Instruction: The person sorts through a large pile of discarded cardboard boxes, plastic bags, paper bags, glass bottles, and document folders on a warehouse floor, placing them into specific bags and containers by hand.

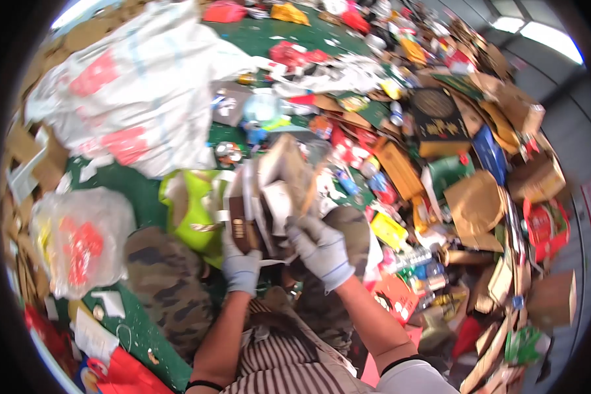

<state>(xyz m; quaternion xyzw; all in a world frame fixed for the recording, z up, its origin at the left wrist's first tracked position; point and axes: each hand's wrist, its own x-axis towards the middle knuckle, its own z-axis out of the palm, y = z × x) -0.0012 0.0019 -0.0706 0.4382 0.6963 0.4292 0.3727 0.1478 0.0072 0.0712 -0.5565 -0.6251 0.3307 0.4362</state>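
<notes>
Both my hands wear white gloves. A bundle of folded cardboard point(272, 187), brown and white with a dark brown side panel, stands between my knees. My left hand point(241, 268) grips its lower left edge. On the right, my right hand point(320, 253) has its fingers curled against the bundle's near right edge, slightly blurred. Just left of the bundle is a bright lime-green bag point(197, 210), partly hidden by it.
A big white woven sheet point(144, 85) spreads at upper left. Near my left knee sits a clear plastic bag point(82, 240) with red contents. Mixed waste lies to the right, including a black box point(437, 121), an orange-brown carton point(399, 171) and several bottles.
</notes>
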